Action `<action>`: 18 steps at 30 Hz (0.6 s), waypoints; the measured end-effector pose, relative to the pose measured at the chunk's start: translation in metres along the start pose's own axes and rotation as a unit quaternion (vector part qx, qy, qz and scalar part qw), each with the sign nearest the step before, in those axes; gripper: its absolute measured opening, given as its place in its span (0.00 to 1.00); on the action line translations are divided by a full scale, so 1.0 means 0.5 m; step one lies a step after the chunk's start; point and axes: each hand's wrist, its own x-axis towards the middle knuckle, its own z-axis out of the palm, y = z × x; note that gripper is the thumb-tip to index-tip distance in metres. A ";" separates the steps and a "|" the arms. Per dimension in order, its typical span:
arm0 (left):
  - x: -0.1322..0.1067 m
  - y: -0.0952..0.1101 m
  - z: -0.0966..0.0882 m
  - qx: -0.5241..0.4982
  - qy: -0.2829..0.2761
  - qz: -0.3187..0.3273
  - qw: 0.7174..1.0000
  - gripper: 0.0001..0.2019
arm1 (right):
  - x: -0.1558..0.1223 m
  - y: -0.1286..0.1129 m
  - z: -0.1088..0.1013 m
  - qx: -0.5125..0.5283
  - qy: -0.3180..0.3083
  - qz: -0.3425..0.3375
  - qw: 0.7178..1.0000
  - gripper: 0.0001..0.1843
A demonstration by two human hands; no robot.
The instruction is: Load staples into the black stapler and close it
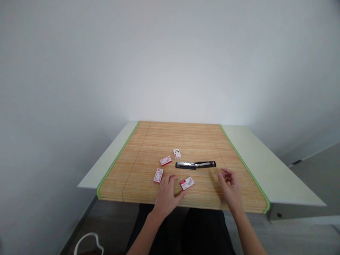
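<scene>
- Clearly, the person sat at the near edge of a pale table (265, 166), and a bamboo mat (148, 148) with green borders covered the middle of it.
- The left hand (166, 191) lay palm down on the mat near the front edge. It was open, with the fingers spread, and it gripped nothing.
- A small red-and-white staple box (187, 183) lay flat on the mat just beside the thumb of this hand, on its right side. I could not tell if the thumb touched the box.
- The right hand (230, 186) was a little above the mat, to the right of that box and apart from it. Its fingers were loosely curled toward the thumb, and I saw nothing between them.
- A black stapler (196, 164) lay on the mat behind both hands, folded out flat in one long line, with the metal part to the left. Its right end was near the fingertips of the right hand, but not touching.
- Three more boxes of the same kind were on the mat: a second box (158, 175) just left of the left hand's fingers, a third box (165, 160) further back, and a fourth box (176, 153) near the left end of the stapler.
- Behind the table stood a plain white wall (170, 63).
</scene>
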 end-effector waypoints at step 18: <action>0.065 -0.061 0.009 -0.085 -0.077 0.055 0.992 0.18 | -0.048 -0.055 0.078 -0.106 -0.307 -0.153 0.933 0.06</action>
